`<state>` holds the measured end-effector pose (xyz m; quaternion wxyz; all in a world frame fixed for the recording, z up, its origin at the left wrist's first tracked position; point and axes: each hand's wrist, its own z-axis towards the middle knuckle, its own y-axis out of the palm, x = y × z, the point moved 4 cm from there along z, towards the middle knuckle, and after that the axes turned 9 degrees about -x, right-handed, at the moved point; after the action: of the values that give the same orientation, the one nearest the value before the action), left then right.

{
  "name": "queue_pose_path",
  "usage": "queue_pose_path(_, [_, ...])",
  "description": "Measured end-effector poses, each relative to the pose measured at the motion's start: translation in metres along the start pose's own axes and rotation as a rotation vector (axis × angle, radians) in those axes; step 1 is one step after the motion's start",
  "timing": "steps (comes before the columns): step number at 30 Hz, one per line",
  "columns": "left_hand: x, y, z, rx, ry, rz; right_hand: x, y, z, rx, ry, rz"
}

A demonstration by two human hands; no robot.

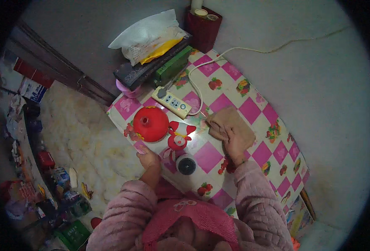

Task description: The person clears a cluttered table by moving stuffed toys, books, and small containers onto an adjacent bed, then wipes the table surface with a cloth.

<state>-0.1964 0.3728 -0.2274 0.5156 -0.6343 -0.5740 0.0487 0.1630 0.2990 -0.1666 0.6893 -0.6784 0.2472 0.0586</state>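
Observation:
My right hand [235,144] presses down on a folded brown cloth [243,120] on the table, its fingers gripping the near fold. At the table's left edge, my left hand [150,160] holds the rim, with part of its fingers hidden. Between the hands lies a small red and white plush toy [177,141]. Just nearer to me stands a round container with a dark top [186,165]. A round red object with a short spout-like opening [152,124] sits beyond my left hand. The table wears a pink checked tablecloth with fruit prints [208,157].
A power strip [172,102] with a plug and white cord lies past the toy. Behind it are stacked boxes [172,66], a plastic bag [150,34] and a dark red holder [203,29]. Walls border the table's far and right sides. Cluttered goods [62,188] fill the left floor.

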Motion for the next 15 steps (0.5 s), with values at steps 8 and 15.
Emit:
queue_pose_path(8, [0.009, -0.011, -0.011, -0.033, 0.067, -0.034, -0.038, -0.023, 0.165, 0.012, -0.034, -0.220])
queue_pose_path(15, [0.004, -0.008, -0.011, -0.007, 0.046, -0.029, -0.001, -0.004, 0.246, 0.025, 0.101, 0.040])
